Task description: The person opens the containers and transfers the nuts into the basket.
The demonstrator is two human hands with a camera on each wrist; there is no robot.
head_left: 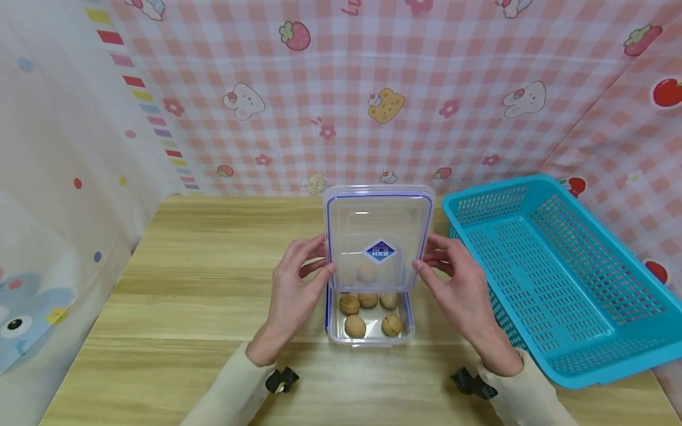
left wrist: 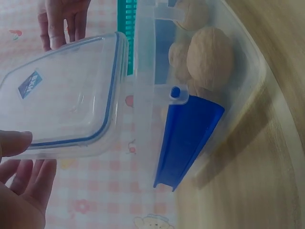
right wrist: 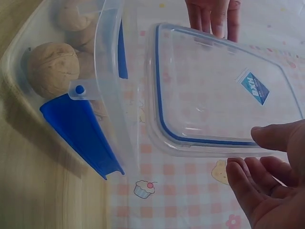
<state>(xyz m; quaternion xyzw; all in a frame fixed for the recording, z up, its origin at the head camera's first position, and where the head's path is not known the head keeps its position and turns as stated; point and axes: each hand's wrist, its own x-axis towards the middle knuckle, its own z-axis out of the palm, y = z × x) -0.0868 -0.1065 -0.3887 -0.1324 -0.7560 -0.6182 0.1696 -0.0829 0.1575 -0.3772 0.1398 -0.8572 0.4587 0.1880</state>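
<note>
A clear lid (head_left: 351,225) with a blue seal and a BXH sticker is held up, tilted nearly upright, over the far part of a clear food container (head_left: 373,341). My left hand (head_left: 297,290) pinches the lid's left edge, thumb on the near face and fingers behind. On the opposite edge my right hand (head_left: 462,290) pinches it the same way. Several walnuts (head_left: 355,326) lie in the container; some show only dimly through the lid. Both wrist views show a gap between lid and container. A blue side latch (left wrist: 190,138) hangs unfastened, as does another latch (right wrist: 81,133).
A turquoise plastic basket (head_left: 533,284) stands on the right side of the wooden table (head_left: 202,296), close to my right hand. A pink checked cloth (head_left: 341,118) hangs behind the table, and a pale patterned cloth (head_left: 64,148) on the left.
</note>
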